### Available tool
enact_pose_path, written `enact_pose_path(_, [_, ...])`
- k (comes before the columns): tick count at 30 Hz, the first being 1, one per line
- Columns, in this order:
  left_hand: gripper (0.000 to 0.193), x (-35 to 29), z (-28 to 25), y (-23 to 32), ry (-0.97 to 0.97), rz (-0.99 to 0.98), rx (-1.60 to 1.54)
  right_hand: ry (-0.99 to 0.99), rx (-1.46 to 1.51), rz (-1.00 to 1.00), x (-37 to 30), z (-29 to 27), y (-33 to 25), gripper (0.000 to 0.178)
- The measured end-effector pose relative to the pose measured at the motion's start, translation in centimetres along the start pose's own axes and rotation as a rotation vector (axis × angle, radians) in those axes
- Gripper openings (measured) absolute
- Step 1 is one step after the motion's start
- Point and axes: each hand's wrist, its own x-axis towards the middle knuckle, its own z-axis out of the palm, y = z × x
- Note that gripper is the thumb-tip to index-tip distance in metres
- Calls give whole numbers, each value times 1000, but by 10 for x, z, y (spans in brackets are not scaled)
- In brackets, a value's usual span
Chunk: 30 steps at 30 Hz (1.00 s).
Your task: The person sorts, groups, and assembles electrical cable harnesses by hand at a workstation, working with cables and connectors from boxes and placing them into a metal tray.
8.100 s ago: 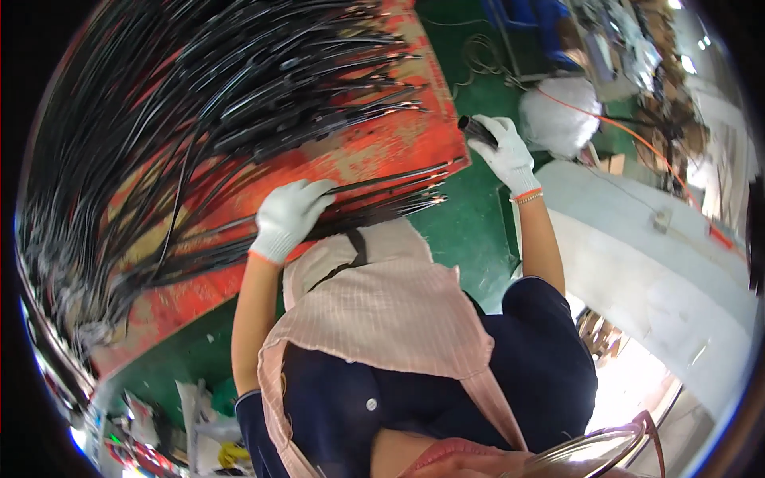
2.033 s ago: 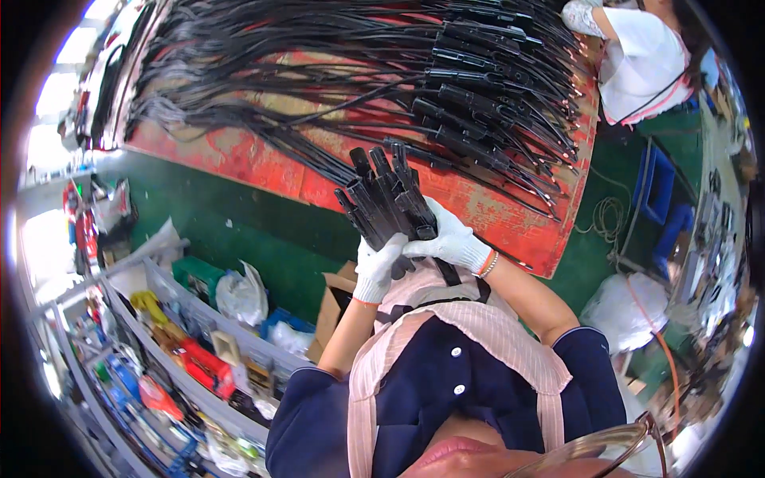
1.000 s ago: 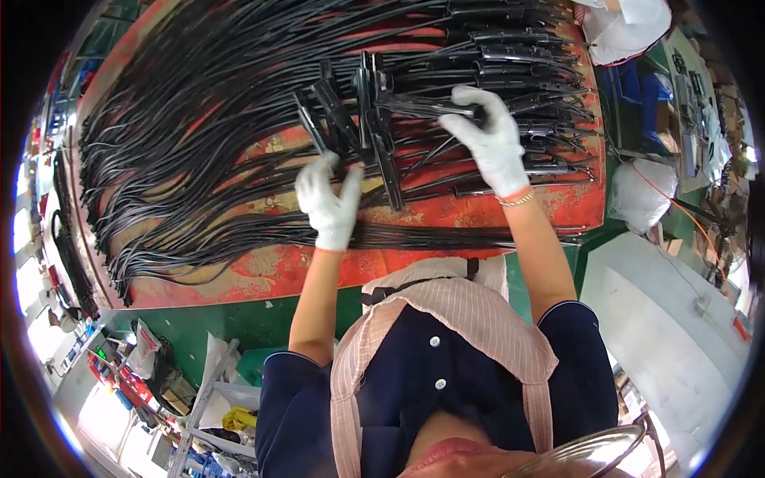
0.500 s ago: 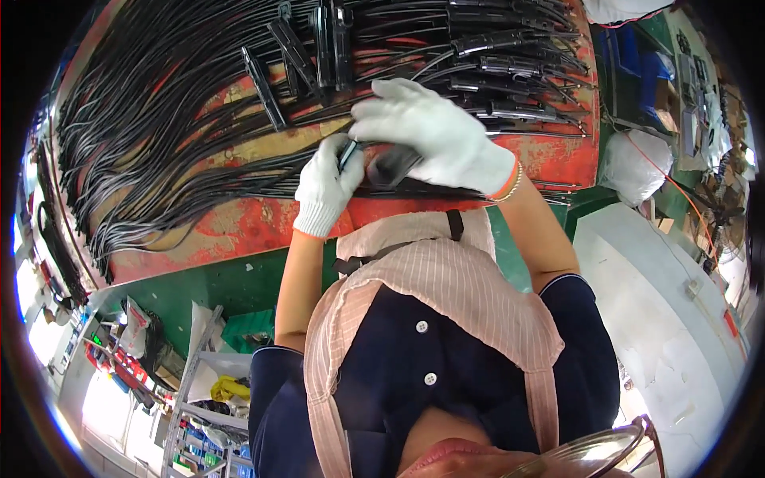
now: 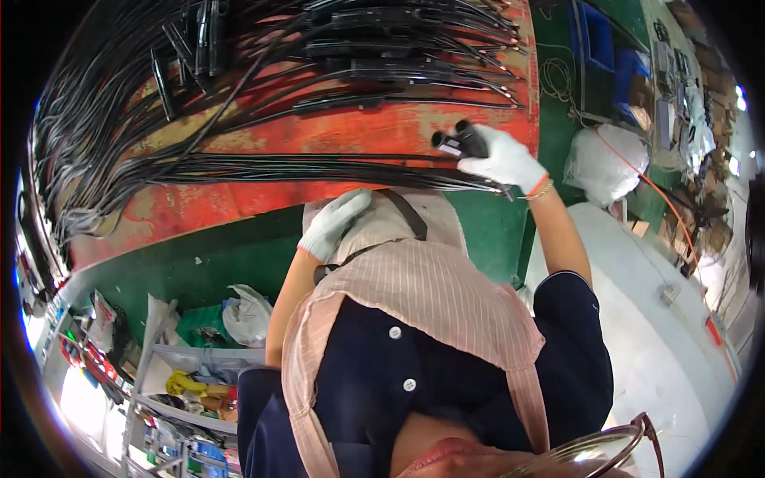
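Left hand (image 5: 339, 221), in a white glove, lies against the pink apron (image 5: 414, 299), fingers together; its palm is hidden, so whether it holds anything cannot be told. Right hand (image 5: 506, 162), likewise gloved, is closed around at least two black tubes (image 5: 472, 143), their round ends pointing left, near the right end of the cable bundle (image 5: 303, 167). The bundle runs along the near side of the red table (image 5: 343, 123). Beyond it lie sleeved cables (image 5: 398, 72), their bare tips toward the table's right edge. At upper left, loose tubes (image 5: 162, 85) rest among further cables. Right of the table, a pale bag (image 5: 610, 163) sits near the white bench (image 5: 621, 279); farther off stands a blue bin (image 5: 595, 33).
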Motion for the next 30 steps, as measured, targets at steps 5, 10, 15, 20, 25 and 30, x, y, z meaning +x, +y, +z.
enact_pose_path(5, [44, 85, 87, -53, -189, 118, -399, -211, -291, -54, 18, 27, 16, 56])
enact_pose_path(10, [30, 123, 131, -78, -64, 299, -993, -446, -201, -85, 24, 32, 22, 56])
enact_pose_path(15, [23, 110, 140, -87, 225, 313, -769, -629, -224, -104, 24, 28, 25, 56])
enact_pose_path(20, [26, 92, 169, -80, 387, 463, -904, -702, -26, -93, 14, 12, 27, 55])
enact_pose_path(25, [33, 50, 202, -23, 341, 715, -1060, -229, 635, -158, -22, -50, 69, 45])
enact_pose_path(30, [29, 53, 175, -7, -32, 701, -1151, 70, 634, -97, -67, -95, 113, 45])
